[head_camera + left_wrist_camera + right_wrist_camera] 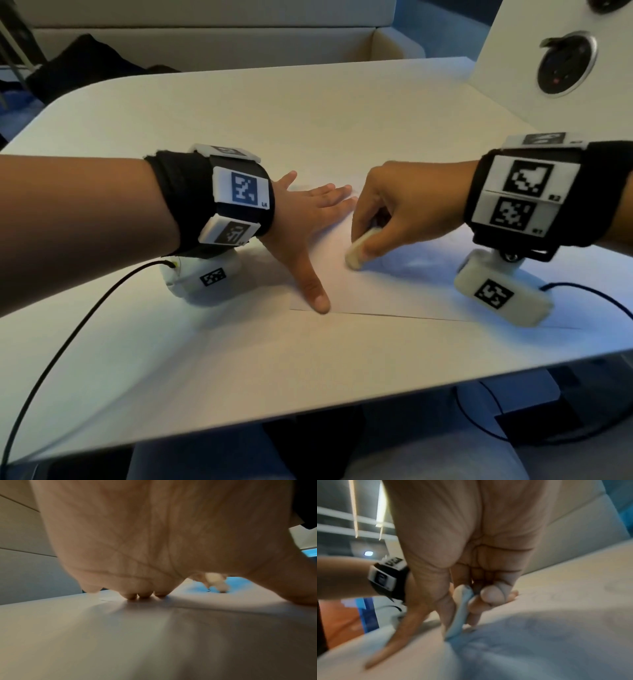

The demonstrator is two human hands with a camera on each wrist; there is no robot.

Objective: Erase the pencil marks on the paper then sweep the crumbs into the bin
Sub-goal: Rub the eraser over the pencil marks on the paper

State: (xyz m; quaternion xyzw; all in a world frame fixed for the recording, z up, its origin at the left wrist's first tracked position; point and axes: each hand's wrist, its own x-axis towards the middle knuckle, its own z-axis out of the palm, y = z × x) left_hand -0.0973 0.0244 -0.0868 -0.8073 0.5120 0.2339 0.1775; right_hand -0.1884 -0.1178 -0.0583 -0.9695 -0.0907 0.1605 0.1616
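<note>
A white sheet of paper [394, 294] lies on the white table [239, 113]. My left hand [308, 219] lies flat on the paper's left part, fingers spread and straight, thumb toward the near edge. My right hand [394, 209] pinches a white eraser [359, 248] between thumb and fingers, its tip down on the paper just right of the left hand. The left wrist view shows the left fingertips [145, 595] pressed on the sheet and the eraser [217, 582] beyond them. The eraser [460, 609] is blurred in the right wrist view. Faint pencil marks [553, 595] show on the paper.
A white upright panel with a round socket [565, 63] stands at the table's back right. A beige sofa [205, 31] runs behind the table. Black cables [68, 335] trail from both wrist cameras over the near table edge. No bin is in view.
</note>
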